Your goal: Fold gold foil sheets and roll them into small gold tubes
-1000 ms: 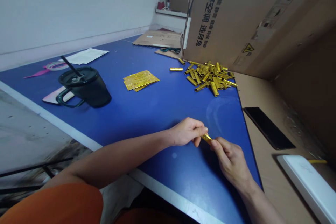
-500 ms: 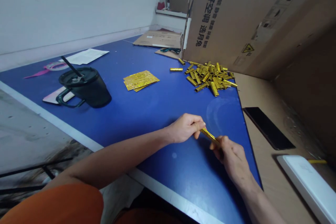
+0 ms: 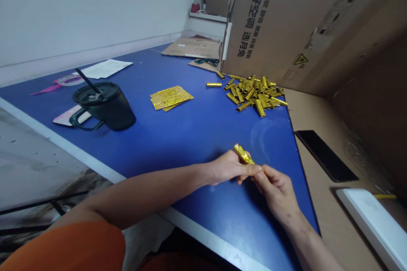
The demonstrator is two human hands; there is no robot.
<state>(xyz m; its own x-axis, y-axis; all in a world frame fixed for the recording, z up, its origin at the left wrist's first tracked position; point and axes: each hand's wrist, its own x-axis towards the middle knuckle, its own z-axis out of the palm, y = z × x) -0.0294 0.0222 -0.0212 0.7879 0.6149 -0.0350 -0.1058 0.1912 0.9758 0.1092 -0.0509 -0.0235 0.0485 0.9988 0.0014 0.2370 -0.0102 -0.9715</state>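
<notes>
Gold foil tube (image 3: pixel 244 154) stands tilted above your left hand (image 3: pixel 227 167), its lower end pinched between thumb and fingers. Your right hand (image 3: pixel 276 190) meets the left, its fingers bunched close, though you cannot tell whether they grip the tube. Beyond them on the blue table (image 3: pixel 190 144), a heap of rolled gold tubes (image 3: pixel 256 97) shows the work done so far, lying against a cardboard box (image 3: pixel 280 21). One loose tube (image 3: pixel 213 84) lies just beside it, and a small stack of flat gold foil sheets (image 3: pixel 171 97) remains unrolled.
</notes>
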